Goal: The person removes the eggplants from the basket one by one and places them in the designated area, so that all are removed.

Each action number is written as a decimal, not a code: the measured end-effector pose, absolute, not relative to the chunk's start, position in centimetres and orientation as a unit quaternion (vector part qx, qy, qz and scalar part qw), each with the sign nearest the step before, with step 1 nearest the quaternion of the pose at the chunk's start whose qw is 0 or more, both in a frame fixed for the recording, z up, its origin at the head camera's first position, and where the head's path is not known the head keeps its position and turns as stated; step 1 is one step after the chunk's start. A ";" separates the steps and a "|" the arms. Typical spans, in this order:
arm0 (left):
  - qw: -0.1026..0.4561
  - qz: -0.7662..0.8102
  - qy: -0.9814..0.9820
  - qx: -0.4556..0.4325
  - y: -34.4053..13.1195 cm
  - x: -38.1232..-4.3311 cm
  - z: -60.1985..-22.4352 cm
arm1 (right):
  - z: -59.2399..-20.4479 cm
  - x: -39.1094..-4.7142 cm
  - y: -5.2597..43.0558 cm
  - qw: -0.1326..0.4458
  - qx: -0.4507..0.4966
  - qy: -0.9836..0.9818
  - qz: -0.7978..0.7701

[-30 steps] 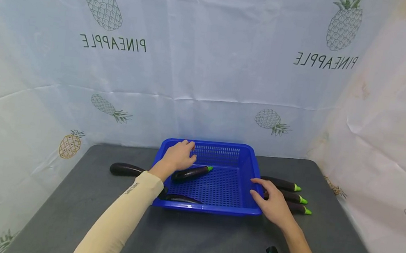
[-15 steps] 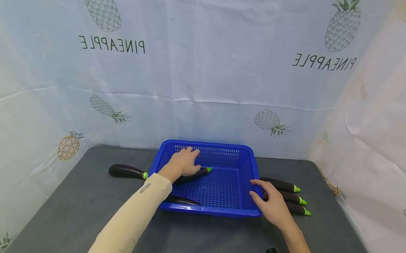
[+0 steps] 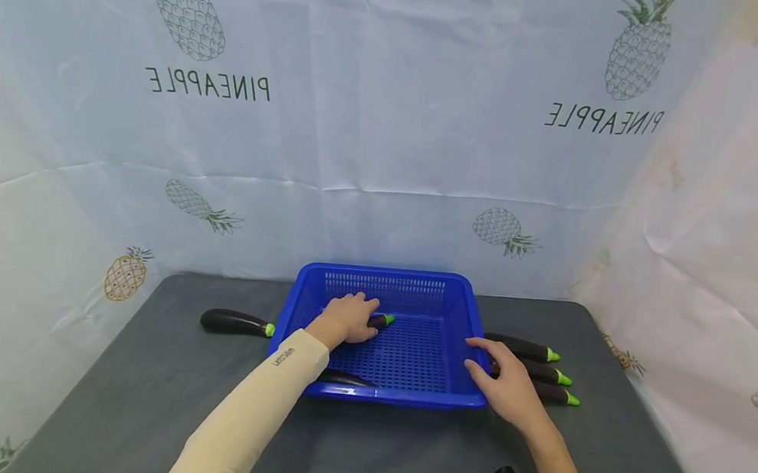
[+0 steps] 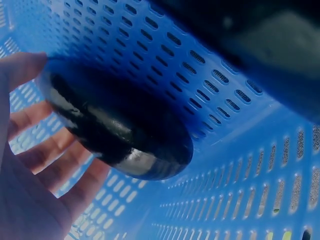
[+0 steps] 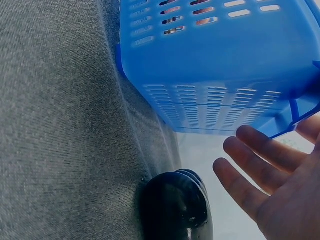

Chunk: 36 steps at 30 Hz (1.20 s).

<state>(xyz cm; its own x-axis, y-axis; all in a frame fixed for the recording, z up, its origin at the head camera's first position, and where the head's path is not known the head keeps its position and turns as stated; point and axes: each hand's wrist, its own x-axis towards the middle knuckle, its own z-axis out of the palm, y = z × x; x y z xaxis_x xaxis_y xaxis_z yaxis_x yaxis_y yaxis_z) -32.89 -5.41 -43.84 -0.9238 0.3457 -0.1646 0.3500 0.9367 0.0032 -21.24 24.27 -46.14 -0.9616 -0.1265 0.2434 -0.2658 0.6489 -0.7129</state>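
The blue plastic basket stands on the dark table between both hands. Inside it, my left hand reaches down over an eggplant, whose green tip shows past the fingers. In the left wrist view, the spread fingers and thumb lie along either side of that dark, glossy eggplant. A second eggplant lies by the basket's front wall, partly hidden by the left sleeve. At the right rim rests my right hand, fingers loosely extended and holding no eggplant.
Left of the basket lies one eggplant on the table. Three more, including the rearmost eggplant, lie to the right, partly behind the right hand. A printed pineapple sheet hangs behind the table.
My left hand has moved right and down into the basket, over the eggplant there. The eggplant's green tip stays in place. My right hand keeps its place at the rim.
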 end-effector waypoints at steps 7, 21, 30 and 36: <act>0.089 -0.016 0.977 0.195 -5.3 -32.8 -43.7 | -46.1 -21.2 24.2 0.089 0.109 -0.904 0.403; 0.053 -0.050 0.965 0.253 -4.9 -32.7 -41.9 | -46.2 -21.2 24.2 0.093 0.110 -0.904 0.403; 0.028 -0.032 0.961 0.273 -5.0 -32.2 -39.3 | -46.1 -21.2 24.1 0.088 0.109 -0.904 0.405; 0.011 -0.024 0.958 0.287 -5.5 -31.8 -37.8 | -46.2 -21.2 24.2 0.090 0.107 -0.904 0.403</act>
<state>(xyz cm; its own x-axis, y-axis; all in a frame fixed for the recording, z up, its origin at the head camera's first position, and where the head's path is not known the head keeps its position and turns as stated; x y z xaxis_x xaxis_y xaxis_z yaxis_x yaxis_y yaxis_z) -31.79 -5.51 -37.82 -0.8348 0.5494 -0.0351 0.5504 0.8339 -0.0396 -21.20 24.19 -46.17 -0.9608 -0.1208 0.2495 -0.2663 0.6522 -0.7097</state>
